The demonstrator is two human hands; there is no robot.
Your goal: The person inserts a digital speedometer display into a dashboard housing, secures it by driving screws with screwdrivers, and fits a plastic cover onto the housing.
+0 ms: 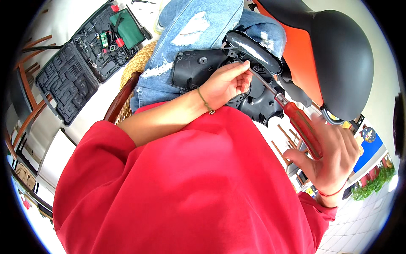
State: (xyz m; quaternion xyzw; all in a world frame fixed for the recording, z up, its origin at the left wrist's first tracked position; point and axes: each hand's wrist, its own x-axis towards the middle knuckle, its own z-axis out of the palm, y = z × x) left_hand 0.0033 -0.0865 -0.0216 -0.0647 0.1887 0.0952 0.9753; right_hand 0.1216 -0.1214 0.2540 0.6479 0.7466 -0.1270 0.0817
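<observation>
A screwdriver (pixel 301 127) with a red handle and a long metal shaft slants across the right of my lap. My left hand (pixel 228 82) is closed, its thumb and fingers pinching the shaft near the far end. Around the handle is my right hand (pixel 334 156), loosely holding it with the thumb sticking out to the left; its fingers are partly blurred. The shaft's far end reaches a black plastic housing (pixel 192 67) lying on my thighs, where my left hand partly covers it. A glossy black curved piece (pixel 253 51) is beside the tip. Whether the tip sits in a screw is hidden.
A large black and orange shell (pixel 340 55) stands close on the right. An open black tool case (pixel 65 84) lies at the far left, holding cables and a green pouch (pixel 127 28). A woven chair (pixel 137 61) is under me. Green plants (pixel 374 184) are at the far right.
</observation>
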